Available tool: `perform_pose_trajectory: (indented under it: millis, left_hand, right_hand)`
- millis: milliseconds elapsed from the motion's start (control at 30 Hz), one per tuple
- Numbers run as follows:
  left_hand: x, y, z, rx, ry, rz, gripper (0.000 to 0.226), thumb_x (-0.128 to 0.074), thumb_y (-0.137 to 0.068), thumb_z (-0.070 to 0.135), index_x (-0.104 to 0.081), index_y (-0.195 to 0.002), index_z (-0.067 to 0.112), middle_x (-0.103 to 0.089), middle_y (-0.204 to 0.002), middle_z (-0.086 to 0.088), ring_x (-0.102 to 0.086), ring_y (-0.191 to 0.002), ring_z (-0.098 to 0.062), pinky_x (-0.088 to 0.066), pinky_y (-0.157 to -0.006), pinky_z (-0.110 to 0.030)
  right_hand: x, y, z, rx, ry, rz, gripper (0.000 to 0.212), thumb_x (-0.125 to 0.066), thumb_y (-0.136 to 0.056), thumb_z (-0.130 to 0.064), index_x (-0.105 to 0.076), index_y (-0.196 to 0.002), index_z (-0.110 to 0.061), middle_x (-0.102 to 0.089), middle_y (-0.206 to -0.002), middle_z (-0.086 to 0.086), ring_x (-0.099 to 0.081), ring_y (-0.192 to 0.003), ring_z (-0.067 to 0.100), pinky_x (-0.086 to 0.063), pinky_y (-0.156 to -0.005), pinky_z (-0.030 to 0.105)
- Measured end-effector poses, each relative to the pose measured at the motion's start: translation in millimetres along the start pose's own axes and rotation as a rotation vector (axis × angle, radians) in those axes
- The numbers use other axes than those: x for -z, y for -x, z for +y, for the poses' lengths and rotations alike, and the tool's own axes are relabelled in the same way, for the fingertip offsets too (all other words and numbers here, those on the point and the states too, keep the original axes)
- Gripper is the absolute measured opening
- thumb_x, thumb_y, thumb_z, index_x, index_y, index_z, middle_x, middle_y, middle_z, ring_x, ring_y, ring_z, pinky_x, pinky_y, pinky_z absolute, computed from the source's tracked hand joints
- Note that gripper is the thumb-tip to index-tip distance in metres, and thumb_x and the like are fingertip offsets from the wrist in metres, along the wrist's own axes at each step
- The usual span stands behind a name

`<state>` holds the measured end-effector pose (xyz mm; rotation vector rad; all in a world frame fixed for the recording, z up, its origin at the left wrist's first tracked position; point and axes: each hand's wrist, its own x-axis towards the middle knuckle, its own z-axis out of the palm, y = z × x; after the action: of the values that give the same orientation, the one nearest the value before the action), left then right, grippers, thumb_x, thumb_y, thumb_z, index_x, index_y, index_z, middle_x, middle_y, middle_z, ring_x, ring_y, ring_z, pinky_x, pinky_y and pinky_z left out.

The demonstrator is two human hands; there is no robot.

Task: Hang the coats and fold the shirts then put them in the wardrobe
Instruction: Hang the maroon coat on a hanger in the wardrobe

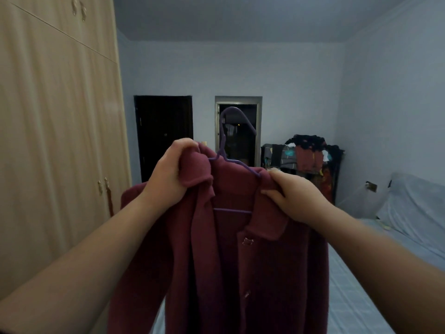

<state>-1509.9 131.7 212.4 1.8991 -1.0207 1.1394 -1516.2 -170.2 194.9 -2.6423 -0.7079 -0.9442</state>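
Observation:
A maroon coat [224, 261] hangs in front of me on a purple hanger [225, 131], whose hook rises above the collar. My left hand [168, 172] grips the bunched left side of the collar. My right hand [292, 191] pinches the right collar at the shoulder. The coat's front is closed, with buttons showing down the middle. The wardrobe [60, 121] stands at my left with its wooden doors closed.
A bed [375, 273] with a pale blue cover runs along the right. A rack piled with clothes [305, 155] stands at the far wall beside a window [238, 131]. A dark door [163, 136] is further left.

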Motion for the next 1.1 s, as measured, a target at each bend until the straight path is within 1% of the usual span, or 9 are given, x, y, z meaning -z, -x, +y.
perform_pose_trajectory:
  millis: [100, 200, 433, 567, 733, 833, 933, 1000, 1100]
  left_hand:
    - [13, 1, -18, -0.011, -0.125, -0.057, 0.061, -0.067, -0.086, -0.002, -0.044, -0.139, 0.016, -0.059, -0.128, -0.005, -0.057, -0.118, -0.016, -0.044, -0.101, -0.037]
    - [25, 8, -25, -0.030, -0.219, -0.047, 0.047, -0.065, -0.082, 0.000, -0.060, -0.125, 0.019, -0.061, -0.115, 0.000, -0.058, -0.106, -0.008, -0.046, -0.094, -0.027]
    - [40, 23, -34, 0.163, -0.376, -0.063, 0.053, -0.061, -0.079, 0.036, -0.058, -0.132, 0.032, -0.069, -0.117, 0.002, -0.065, -0.105, -0.017, -0.050, -0.092, -0.031]
    - [33, 36, -35, 0.282, -0.380, 0.018, 0.044, -0.058, -0.087, 0.030, -0.061, -0.131, 0.030, -0.065, -0.128, 0.007, -0.061, -0.117, -0.014, -0.047, -0.103, -0.035]
    - [-10, 37, -12, 0.020, -0.247, -0.190, 0.048, -0.060, -0.094, 0.018, -0.052, -0.141, 0.022, -0.042, -0.152, 0.007, -0.039, -0.138, -0.003, -0.028, -0.114, -0.017]
    - [-7, 36, -19, 0.198, -0.073, -0.332, 0.055, -0.060, -0.092, 0.004, -0.055, -0.138, 0.034, -0.032, -0.157, 0.012, -0.030, -0.143, 0.000, -0.024, -0.117, -0.019]
    - [1, 24, -18, 0.447, 0.304, -0.106, 0.054, -0.042, -0.078, -0.007, -0.066, -0.112, 0.028, -0.065, -0.125, 0.003, -0.062, -0.115, -0.015, -0.050, -0.098, -0.041]
    - [3, 10, -9, 0.560, 0.355, -0.048, 0.027, -0.047, -0.091, 0.005, -0.059, -0.106, 0.024, -0.071, -0.110, -0.004, -0.066, -0.098, -0.017, -0.050, -0.083, -0.035]
    - [6, -7, 2, 0.800, 0.336, -0.475, 0.021, -0.049, -0.102, 0.032, -0.062, -0.119, 0.031, -0.072, -0.111, 0.000, -0.068, -0.099, -0.012, -0.054, -0.079, -0.024]
  right_hand:
    - [1, -7, -2, 0.006, 0.080, 0.198, 0.021, -0.046, -0.097, -0.051, -0.048, -0.095, -0.030, -0.068, -0.085, -0.006, -0.065, -0.076, 0.028, -0.049, -0.064, 0.038]
    - [2, -12, 3, -0.017, 0.116, 0.295, 0.023, -0.044, -0.099, -0.049, -0.051, -0.093, -0.029, -0.068, -0.083, -0.005, -0.065, -0.074, 0.028, -0.041, -0.059, 0.033]
    - [-2, -10, 29, -0.056, 0.164, 0.237, 0.016, -0.046, -0.099, -0.046, -0.053, -0.100, -0.031, -0.069, -0.088, -0.007, -0.067, -0.076, 0.025, -0.044, -0.060, 0.032]
    - [-2, -7, 31, -0.105, 0.148, 0.249, 0.018, -0.051, -0.097, -0.043, -0.056, -0.110, -0.031, -0.072, -0.093, -0.002, -0.069, -0.081, 0.031, -0.047, -0.064, 0.036]
    - [-2, -3, 28, -0.155, 0.110, 0.220, 0.019, -0.047, -0.098, -0.046, -0.055, -0.108, -0.032, -0.072, -0.093, 0.000, -0.067, -0.083, 0.034, -0.048, -0.066, 0.038]
    - [-2, 1, 30, -0.191, 0.071, 0.195, 0.019, -0.047, -0.098, -0.048, -0.055, -0.108, -0.034, -0.071, -0.093, -0.001, -0.066, -0.085, 0.034, -0.046, -0.067, 0.036]
    - [-5, 4, 30, -0.191, 0.045, 0.166, 0.018, -0.047, -0.097, -0.049, -0.055, -0.106, -0.035, -0.071, -0.093, -0.002, -0.066, -0.085, 0.032, -0.051, -0.071, 0.039]
    - [-9, 4, 27, -0.162, 0.019, 0.136, 0.017, -0.048, -0.096, -0.048, -0.054, -0.104, -0.034, -0.070, -0.091, -0.003, -0.066, -0.084, 0.030, -0.052, -0.071, 0.040]
    - [-16, 2, 21, -0.113, 0.014, 0.104, 0.019, -0.048, -0.095, -0.048, -0.054, -0.106, -0.033, -0.070, -0.092, -0.004, -0.066, -0.084, 0.027, -0.052, -0.072, 0.040]
